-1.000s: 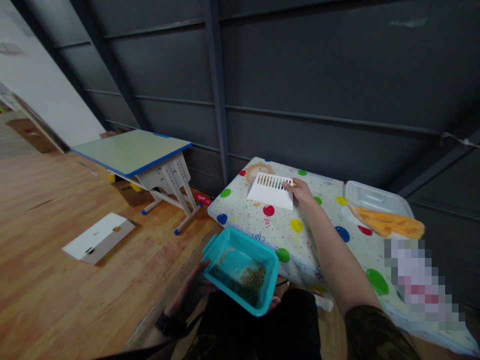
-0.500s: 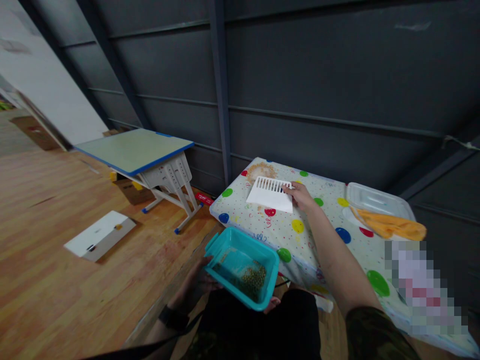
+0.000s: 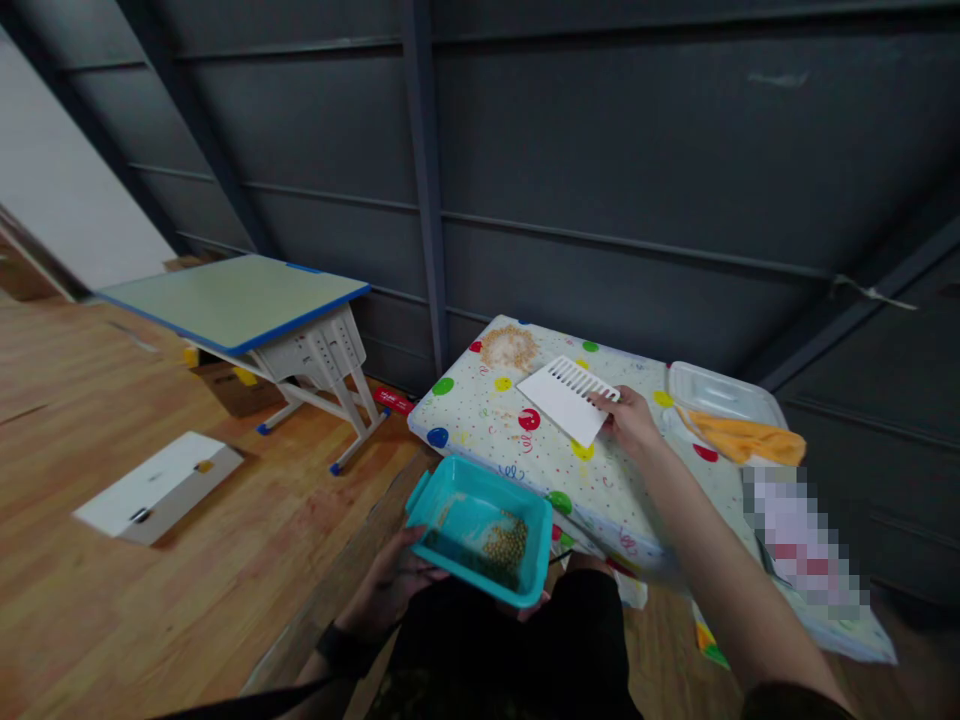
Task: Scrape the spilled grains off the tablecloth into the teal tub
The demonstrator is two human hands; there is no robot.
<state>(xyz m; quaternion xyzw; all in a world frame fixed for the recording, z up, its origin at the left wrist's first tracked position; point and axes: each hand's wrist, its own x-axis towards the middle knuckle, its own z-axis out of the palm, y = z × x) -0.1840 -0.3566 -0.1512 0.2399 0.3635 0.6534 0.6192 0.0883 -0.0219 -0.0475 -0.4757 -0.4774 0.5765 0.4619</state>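
Note:
My left hand (image 3: 394, 580) grips the near left side of a turquoise plastic basin (image 3: 472, 475), held over my lap just off the table's front edge. Yellowish beans (image 3: 504, 545) lie in the basin's right part, with pale crumbs beside them. My right hand (image 3: 630, 415) is closed on the slotted edge of a flat white scraper (image 3: 559, 405), tilted above the table. Beyond the scraper, to its left, a ring of beans with pale grains (image 3: 510, 350) rests on the balloon-print tablecloth (image 3: 480, 400). A few loose bits lie nearer the front.
A clear plastic lid or box (image 3: 724, 390) and an orange cloth (image 3: 746, 440) are at the table's right end, near a blurred-out item (image 3: 802, 540). A dark panelled wall (image 3: 637, 150) stands behind. Leftward are a desk (image 3: 247, 295) and a white case (image 3: 157, 485) on the floor.
My right hand has moved the scraper right and away from the bean pile, turning its slotted edge. The basin stays in my left hand. The view has swung slightly right.

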